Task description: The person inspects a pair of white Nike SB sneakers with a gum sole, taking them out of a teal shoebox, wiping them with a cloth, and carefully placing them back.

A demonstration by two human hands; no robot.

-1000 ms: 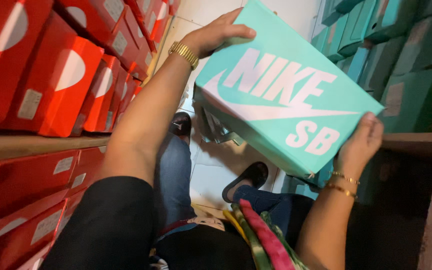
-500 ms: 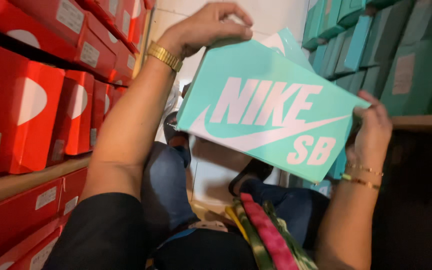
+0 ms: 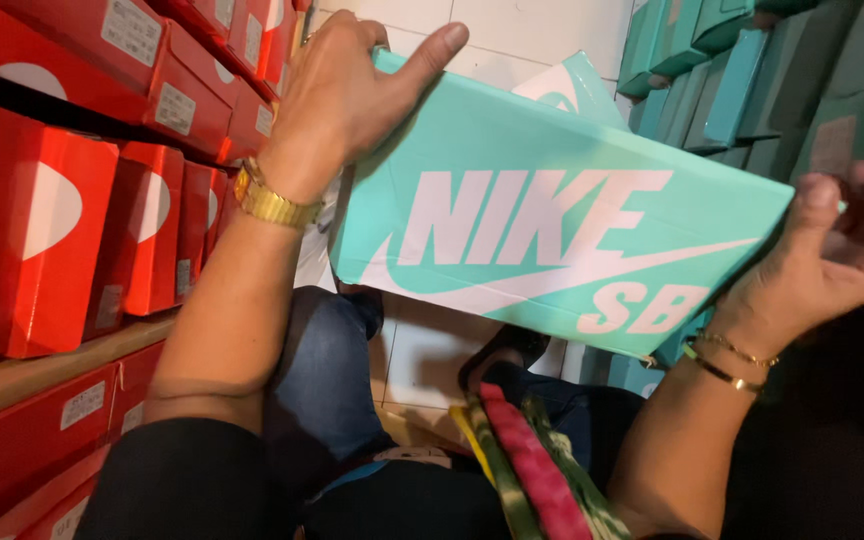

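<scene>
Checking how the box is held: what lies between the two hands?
In the head view, only the turquoise shoebox spans from left hand to right hand.

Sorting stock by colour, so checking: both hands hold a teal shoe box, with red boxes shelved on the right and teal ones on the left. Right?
Not quite. The head view shows the sides reversed: the red boxes are shelved on the left and the teal ones on the right. The left hand and right hand do hold a teal shoe box.
</scene>
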